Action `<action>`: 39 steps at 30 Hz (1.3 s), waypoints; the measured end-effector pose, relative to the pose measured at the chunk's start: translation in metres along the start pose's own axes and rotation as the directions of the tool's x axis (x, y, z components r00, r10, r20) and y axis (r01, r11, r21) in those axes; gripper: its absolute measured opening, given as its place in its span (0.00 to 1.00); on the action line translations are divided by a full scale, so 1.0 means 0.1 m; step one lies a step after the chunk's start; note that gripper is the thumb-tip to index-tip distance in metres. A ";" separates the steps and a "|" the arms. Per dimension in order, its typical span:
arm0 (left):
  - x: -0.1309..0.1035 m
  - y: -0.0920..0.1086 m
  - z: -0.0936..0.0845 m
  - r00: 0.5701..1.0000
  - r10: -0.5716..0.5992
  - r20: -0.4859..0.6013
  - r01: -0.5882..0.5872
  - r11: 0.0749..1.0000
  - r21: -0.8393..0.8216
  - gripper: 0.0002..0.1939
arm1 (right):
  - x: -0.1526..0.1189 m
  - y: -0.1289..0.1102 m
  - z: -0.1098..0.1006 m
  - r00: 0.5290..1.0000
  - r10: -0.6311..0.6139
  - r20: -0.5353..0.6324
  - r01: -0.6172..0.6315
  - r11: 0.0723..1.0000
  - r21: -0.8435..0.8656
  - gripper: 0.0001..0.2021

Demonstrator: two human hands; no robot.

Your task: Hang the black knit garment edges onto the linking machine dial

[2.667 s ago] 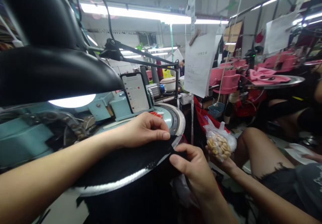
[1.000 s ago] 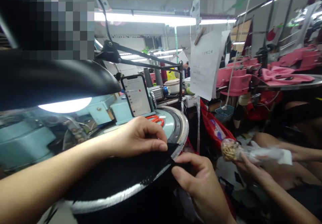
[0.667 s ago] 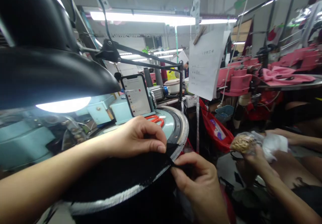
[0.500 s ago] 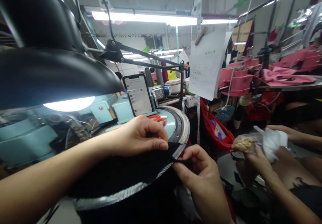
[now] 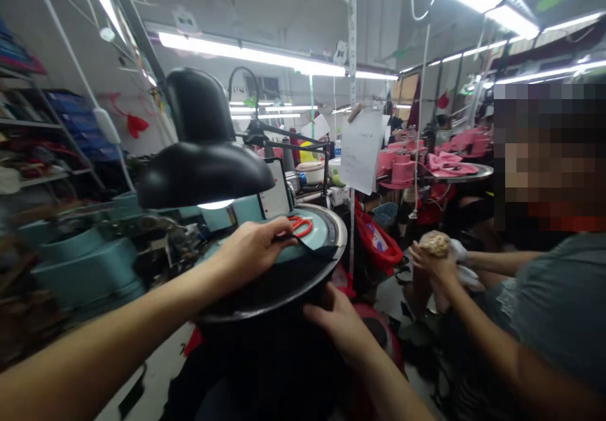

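Note:
Black knit fabric lies over the near part of a linking machine's round dial, along its rim of fine points, and hangs down below it. My left hand is above the dial, its fingers closed on a raised edge of the fabric. Just below the rim, my right hand is beside the hanging fabric with thumb and forefinger apart; its other fingers are partly hidden. Red-handled scissors lie on the dial near my left fingertips. Behind them a phone stands upright.
A black lamp hangs over the dial's left side. Teal machine parts stand at left. A paper sheet hangs beyond the dial, above a red bag. On the right, a seated person holds a bag of light-coloured pieces.
My view has pulled back and turned, showing more of the person. My left hand lifts a fabric edge over the dial. My right hand has left the rim, moving lower, its pinch opened.

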State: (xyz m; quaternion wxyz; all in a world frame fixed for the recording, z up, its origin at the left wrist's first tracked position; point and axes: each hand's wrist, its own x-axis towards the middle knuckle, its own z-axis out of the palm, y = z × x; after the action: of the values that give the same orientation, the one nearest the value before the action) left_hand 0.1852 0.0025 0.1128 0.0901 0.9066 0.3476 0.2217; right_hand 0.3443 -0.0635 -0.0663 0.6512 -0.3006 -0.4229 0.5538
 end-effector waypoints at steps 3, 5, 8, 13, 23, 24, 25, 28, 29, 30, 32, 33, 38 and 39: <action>0.14 -0.09 0.05 0.999 -0.004 0.042 0.007 0.997 -0.077 0.14 | 0.07 0.09 0.15 0.997 0.071 -0.014 -0.071 0.997 -0.001 0.17; 0.20 -0.11 0.06 0.997 -0.016 0.077 0.030 0.983 -0.183 0.16 | 0.02 0.09 0.15 0.996 0.073 -0.052 -0.070 0.996 0.047 0.18; 0.21 -0.08 0.10 0.998 -0.065 0.026 0.070 0.925 -0.374 0.17 | -0.16 0.00 0.13 0.995 0.069 -0.067 -0.057 0.983 0.172 0.20; 0.17 -0.07 0.20 0.991 -0.130 -0.016 0.107 0.875 -0.471 0.19 | -0.29 -0.21 0.23 0.988 0.127 -0.085 -0.093 0.942 0.322 0.16; 0.16 0.00 0.15 0.969 -0.245 -0.019 0.193 0.805 -0.561 0.19 | -0.16 -0.21 0.21 0.989 0.137 -0.058 -0.096 0.886 0.453 0.21; 0.16 0.01 0.15 0.969 -0.246 -0.027 0.189 0.805 -0.563 0.19 | -0.17 -0.21 0.20 0.990 0.133 -0.052 -0.094 0.882 0.461 0.22; 0.16 0.01 0.16 0.969 -0.244 -0.033 0.183 0.807 -0.562 0.19 | -0.18 -0.22 0.20 0.990 0.132 -0.042 -0.097 0.879 0.466 0.23; 0.16 0.00 0.17 0.971 -0.238 -0.026 0.184 0.811 -0.556 0.18 | -0.16 -0.20 0.21 0.992 0.126 -0.025 -0.103 0.895 0.434 0.25; 0.16 -0.02 0.17 0.971 -0.239 -0.021 0.188 0.811 -0.553 0.18 | -0.14 -0.17 0.21 0.993 0.114 -0.036 -0.093 0.923 0.374 0.24; 0.17 -0.03 0.17 0.971 -0.236 -0.018 0.189 0.818 -0.544 0.18 | -0.11 -0.13 0.20 0.994 0.095 -0.055 -0.076 0.957 0.280 0.23; 0.19 -0.09 0.16 0.976 -0.216 -0.037 0.171 0.855 -0.489 0.18 | -0.05 -0.04 0.14 0.994 0.041 -0.103 -0.036 0.998 0.051 0.22; 0.20 -0.12 0.16 0.978 -0.203 -0.050 0.160 0.880 -0.447 0.18 | -0.03 -0.02 0.09 0.992 0.007 -0.125 -0.014 0.998 -0.055 0.22; 0.19 -0.25 0.12 0.984 -0.142 -0.105 0.106 0.950 -0.293 0.17 | 0.05 -0.50 -0.25 0.940 -0.272 -0.205 0.167 0.892 -0.419 0.23; 0.17 -0.25 0.11 0.986 -0.113 -0.121 0.076 0.958 -0.277 0.15 | 0.11 -0.69 -0.26 0.918 -0.348 -0.191 0.213 0.839 -0.501 0.21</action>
State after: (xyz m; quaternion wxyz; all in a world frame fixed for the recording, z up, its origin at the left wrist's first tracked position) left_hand 0.1871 0.0325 0.1006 0.2002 0.8509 0.3620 0.3238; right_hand 0.4000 -0.0649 -0.0167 0.6853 -0.4574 -0.4899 0.2850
